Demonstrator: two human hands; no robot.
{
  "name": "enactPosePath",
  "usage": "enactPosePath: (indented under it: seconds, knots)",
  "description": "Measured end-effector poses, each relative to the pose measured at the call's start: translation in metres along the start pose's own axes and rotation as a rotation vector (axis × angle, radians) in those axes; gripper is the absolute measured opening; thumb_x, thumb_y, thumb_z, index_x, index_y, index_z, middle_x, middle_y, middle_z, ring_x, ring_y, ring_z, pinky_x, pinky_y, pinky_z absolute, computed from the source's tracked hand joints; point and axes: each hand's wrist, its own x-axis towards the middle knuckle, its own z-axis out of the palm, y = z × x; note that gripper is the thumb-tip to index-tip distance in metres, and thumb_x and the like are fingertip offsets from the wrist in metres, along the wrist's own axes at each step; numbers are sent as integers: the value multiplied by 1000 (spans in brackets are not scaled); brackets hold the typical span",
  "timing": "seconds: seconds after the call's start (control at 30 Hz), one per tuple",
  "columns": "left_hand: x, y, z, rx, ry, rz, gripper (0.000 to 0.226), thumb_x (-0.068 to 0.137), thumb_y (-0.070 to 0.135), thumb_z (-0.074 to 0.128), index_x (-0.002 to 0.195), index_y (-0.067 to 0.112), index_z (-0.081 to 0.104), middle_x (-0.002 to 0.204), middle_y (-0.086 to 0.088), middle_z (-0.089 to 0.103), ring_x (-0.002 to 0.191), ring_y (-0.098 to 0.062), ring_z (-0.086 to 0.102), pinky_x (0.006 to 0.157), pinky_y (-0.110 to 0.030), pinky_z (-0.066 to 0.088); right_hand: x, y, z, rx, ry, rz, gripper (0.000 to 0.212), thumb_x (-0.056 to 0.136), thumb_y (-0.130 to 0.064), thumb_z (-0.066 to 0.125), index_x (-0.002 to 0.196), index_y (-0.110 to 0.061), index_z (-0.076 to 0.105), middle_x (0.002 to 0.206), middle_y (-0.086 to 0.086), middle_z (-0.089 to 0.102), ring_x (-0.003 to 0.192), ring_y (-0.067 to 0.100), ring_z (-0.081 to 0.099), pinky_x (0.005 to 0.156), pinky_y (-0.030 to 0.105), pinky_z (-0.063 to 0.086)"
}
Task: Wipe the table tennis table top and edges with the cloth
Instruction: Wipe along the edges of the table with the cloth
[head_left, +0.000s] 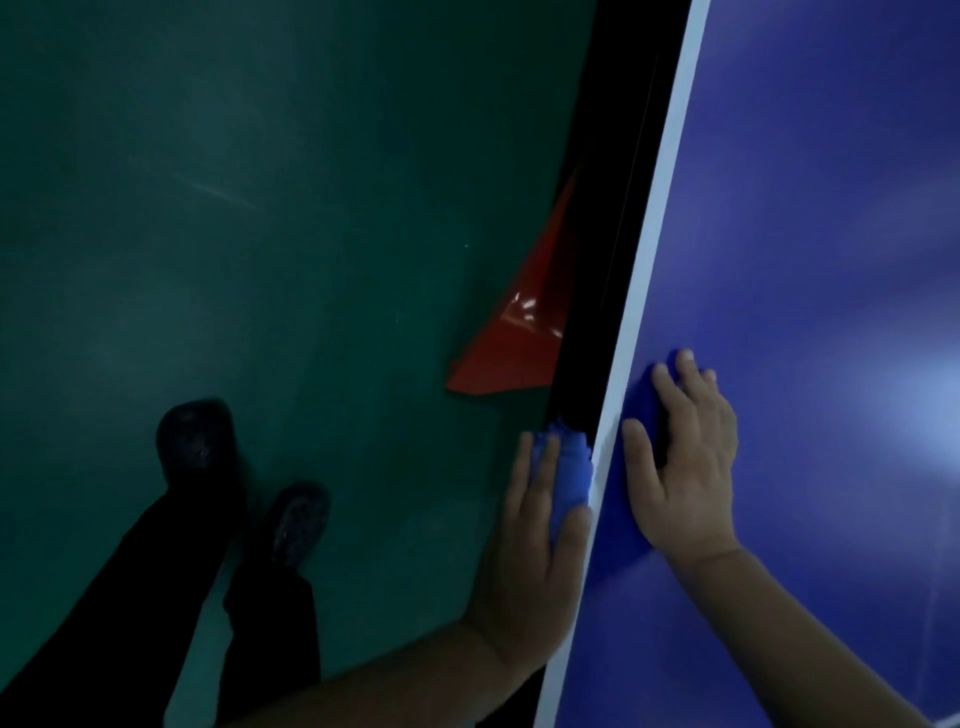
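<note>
at the lower centre of the frame: cloth on the bench side edge.
left hand presses it with straight fingers; right hand lies flat, fingers spread, on the blue top.

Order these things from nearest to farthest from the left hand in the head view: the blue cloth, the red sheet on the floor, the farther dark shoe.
1. Blue cloth: under the left hand, against the table's side edge.
2. Red sheet: on the floor ahead, beside the table.
3. Farther dark shoe: far to the left on the green floor.
</note>
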Motion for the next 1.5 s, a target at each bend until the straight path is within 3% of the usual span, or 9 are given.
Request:
enactPosePath:
  seconds: [0.13, 0.27, 0.4, 0.6, 0.9, 1.03, 1.17, 1.33, 1.5]
  knots:
    - [53, 22, -7, 66, 17, -7, 67, 93, 74, 22, 152, 48, 1, 168, 12, -3, 142, 21, -5, 110, 0, 4, 37, 1, -11, 35, 94, -22, 36, 99, -32, 47, 116, -5, 64, 130, 15, 57, 121, 28, 46, 104, 44, 41]
    - [159, 55, -16, 105, 10, 20, 67, 103, 48, 34, 161, 28, 8, 170, 0, 4, 153, -10, 8, 111, -17, 6, 95, 9, -16, -8, 75, -1, 41, 101, -33, 45, 130, -8, 59, 145, 14, 48, 136, 25, 38, 114, 27, 24]
    - [178, 62, -21, 97, 72, 122, 67, 103, 46, 38, 161, 32, 8, 170, -1, 8, 154, -11, 9, 111, -10, 6, 162, 11, -13, -68, -12, 86, 58, 102, -46, 33, 153, -19, 39, 165, 11, 23, 152, 27, 19, 123, 38, 13]
    - [97, 39, -11, -1, 37, 44, 54, 103, 53, 34, 147, 63, 4, 167, 19, -5, 143, 20, -3, 105, 5, 7, 174, 14, -2, -108, 20, 120, 64, 102, -55, 21, 159, -27, 26, 168, 1, 16, 155, 25, 9, 126, 43, 6]
    - [284, 105, -28, 75, 134, 131, 65, 100, 51, 33, 160, 34, 16, 168, 4, 18, 152, -12, 19, 117, -25, 19, 174, 17, -1, -69, 45, 110, 60, 104, -51, 28, 158, -25, 29, 168, 1, 17, 155, 26, 9, 125, 47, 9]
    - [217, 80, -24, -9, 104, 141, 56, 107, 39, 39, 159, 32, 21, 166, 14, 20, 150, 3, 17, 117, -13, 15, 174, 17, -1, -63, 44, 108, 59, 104, -50, 28, 158, -25, 29, 167, 1, 18, 155, 27, 10, 124, 52, 11]
    - [143, 66, -15, -73, 41, 30, 48, 104, 47, 32, 149, 54, 15, 165, 23, 11, 149, 11, 3, 114, -4, 7, 174, 17, -1, -57, 45, 101, 58, 105, -49, 29, 157, -24, 30, 167, 1, 18, 155, 27, 10, 124, 52, 12]
    - [243, 96, -21, -9, 88, 36, 51, 107, 42, 29, 158, 34, 26, 167, 13, 19, 153, -2, 8, 105, 3, 3, 174, 17, -1, -57, 39, 105, 59, 104, -49, 29, 158, -24, 28, 167, 1, 17, 156, 26, 9, 125, 50, 10]
    - [315, 119, -31, -21, 113, 77, 52, 109, 39, 26, 159, 24, 27, 166, 7, 24, 153, -11, 15, 120, -18, 8, 174, 16, -2, -55, 26, 116, 60, 104, -50, 28, 158, -24, 28, 168, 1, 16, 156, 25, 7, 125, 50, 9]
